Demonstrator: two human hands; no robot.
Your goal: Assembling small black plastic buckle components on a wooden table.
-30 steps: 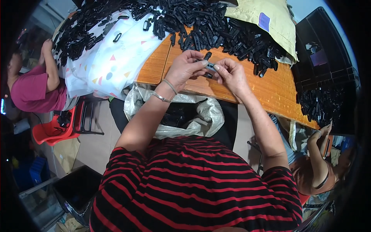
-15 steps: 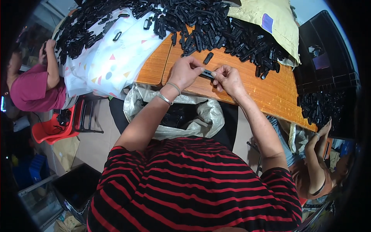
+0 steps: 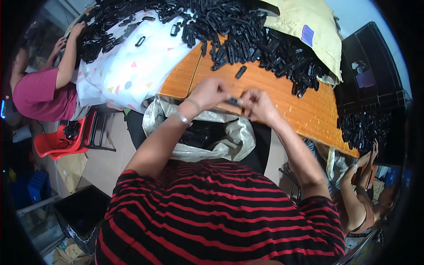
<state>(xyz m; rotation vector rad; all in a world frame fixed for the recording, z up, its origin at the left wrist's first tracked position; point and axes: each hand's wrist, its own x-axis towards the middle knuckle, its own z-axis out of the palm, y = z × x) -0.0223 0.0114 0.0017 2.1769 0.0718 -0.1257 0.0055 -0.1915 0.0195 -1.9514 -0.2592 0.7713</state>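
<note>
Just over the table's front edge, a small, long black plastic part is held between my two hands. My left hand pinches its left end with thumb and fingers. The right end is in the closed fingers of my right hand. Motion smears the part and the fingertips, so its details do not show. One loose black plastic part lies on the wooden table beyond my hands. A large heap of similar parts spreads behind it.
Below my hands, a whitish woven sack hangs open, dark parts inside. A patterned white sheet lies at the left, a yellowish bag at back right. Co-workers sit at the left and right. Another parts pile is far right.
Both hands have come nearer to me with the black part, from above the tabletop to its front edge. The left co-worker's arm has reached farther toward the heap.
</note>
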